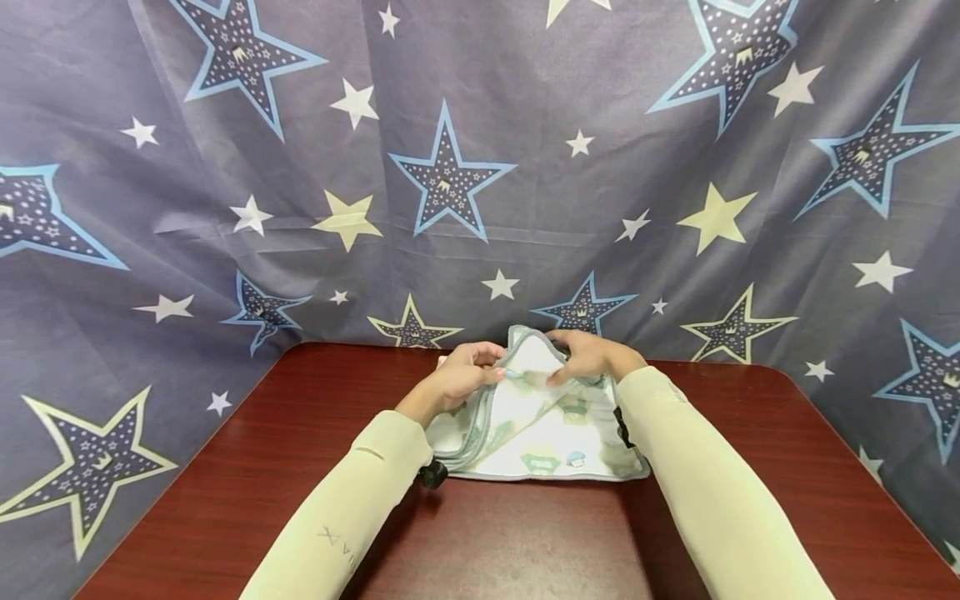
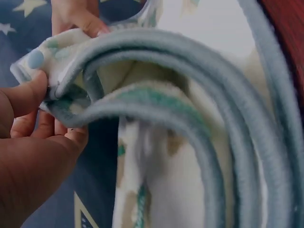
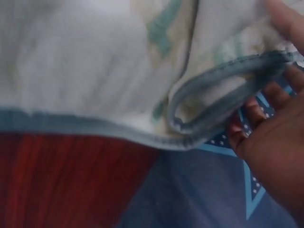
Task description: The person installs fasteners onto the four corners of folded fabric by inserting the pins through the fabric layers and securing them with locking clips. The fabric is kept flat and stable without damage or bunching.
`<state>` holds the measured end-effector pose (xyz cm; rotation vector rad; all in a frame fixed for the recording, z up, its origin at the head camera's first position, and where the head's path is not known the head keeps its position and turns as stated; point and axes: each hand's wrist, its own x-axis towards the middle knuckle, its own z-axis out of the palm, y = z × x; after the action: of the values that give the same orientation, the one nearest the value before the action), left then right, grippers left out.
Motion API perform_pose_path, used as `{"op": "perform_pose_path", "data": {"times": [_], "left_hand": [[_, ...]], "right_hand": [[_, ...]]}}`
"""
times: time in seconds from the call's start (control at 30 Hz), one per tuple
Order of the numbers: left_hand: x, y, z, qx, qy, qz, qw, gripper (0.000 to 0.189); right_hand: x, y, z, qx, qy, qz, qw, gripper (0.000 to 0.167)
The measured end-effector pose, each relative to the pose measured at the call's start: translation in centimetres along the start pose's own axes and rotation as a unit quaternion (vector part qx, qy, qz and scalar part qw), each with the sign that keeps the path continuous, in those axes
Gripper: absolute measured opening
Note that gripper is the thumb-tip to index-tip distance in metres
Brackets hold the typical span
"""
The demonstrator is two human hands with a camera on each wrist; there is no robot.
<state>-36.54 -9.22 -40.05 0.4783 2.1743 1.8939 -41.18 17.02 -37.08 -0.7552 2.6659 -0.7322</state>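
Observation:
A white cloth (image 1: 536, 446) with grey-blue edging and green, tan and blue prints lies folded in layers near the table's far edge. Its upper part is lifted and bunched between the two hands. My left hand (image 1: 463, 372) pinches the layered edge at the left, thumb on top and fingers beneath, as the left wrist view also shows. At the far right corner my right hand (image 1: 588, 357) grips the cloth between thumb and fingers; in the right wrist view the edging (image 3: 223, 107) loops beside its fingers.
The dark red wooden table (image 1: 247, 492) extends to both sides and in front of the cloth. Behind it hangs a grey-blue star-printed curtain (image 1: 525, 192), close to the far edge. Black wrist straps (image 1: 433, 474) sit at the cream sleeves (image 1: 337, 508).

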Motion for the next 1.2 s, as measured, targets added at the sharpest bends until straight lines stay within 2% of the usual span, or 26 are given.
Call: {"op": "perform_pose_path", "data": {"times": [0.13, 0.2, 0.3, 0.43, 0.5, 0.57, 0.67, 0.8, 0.97, 1.13, 1.2], "left_hand": [[-0.4, 0.9, 1.1, 0.026, -0.023, 0.042, 0.9985, 0.021], [-0.7, 1.4, 1.8, 0.040, -0.030, 0.058, 0.9970, 0.021], [-1.0, 1.8, 2.8, 0.060, -0.029, 0.076, 0.9949, 0.020], [-1.4, 2.0, 4.1, 0.084, -0.013, 0.092, 0.9921, 0.018], [-1.7, 2.2, 4.8, 0.102, -0.007, 0.105, 0.9892, 0.017], [-2.1, 2.4, 5.4, 0.127, -0.005, 0.119, 0.9847, 0.016], [-2.7, 2.5, 6.2, 0.163, -0.008, 0.138, 0.9769, 0.016], [-3.4, 2.2, 7.2, 0.211, -0.015, 0.145, 0.9664, 0.015], [-3.9, 1.8, 8.2, 0.274, -0.042, 0.157, 0.9479, 0.016], [-4.3, 1.5, 9.2, 0.319, -0.077, 0.156, 0.9318, 0.016], [-4.5, 1.3, 9.7, 0.343, -0.084, 0.159, 0.9219, 0.018]], "right_hand": [[-0.6, 0.3, -0.9, 0.014, 0.017, -0.040, 0.9989, 0.049], [-1.1, 0.4, -1.1, 0.011, 0.038, -0.060, 0.9974, 0.038], [-2.0, 0.9, -1.3, 0.017, 0.076, -0.092, 0.9927, 0.034], [-3.8, 1.5, -1.5, 0.013, 0.132, -0.120, 0.9839, 0.032], [-4.7, 1.7, -1.5, -0.010, 0.158, -0.129, 0.9789, 0.028], [-5.7, 1.9, -1.5, -0.046, 0.181, -0.143, 0.9719, 0.024], [-6.9, 2.2, -1.3, -0.104, 0.204, -0.182, 0.9564, 0.023], [-8.4, 3.0, -1.1, -0.169, 0.223, -0.235, 0.9308, 0.026], [-9.4, 3.9, -0.4, -0.264, 0.227, -0.271, 0.8973, 0.027], [-10.2, 4.2, 0.7, -0.324, 0.197, -0.270, 0.8851, 0.029], [-10.6, 4.4, 0.9, -0.339, 0.188, -0.269, 0.8819, 0.031]]}}
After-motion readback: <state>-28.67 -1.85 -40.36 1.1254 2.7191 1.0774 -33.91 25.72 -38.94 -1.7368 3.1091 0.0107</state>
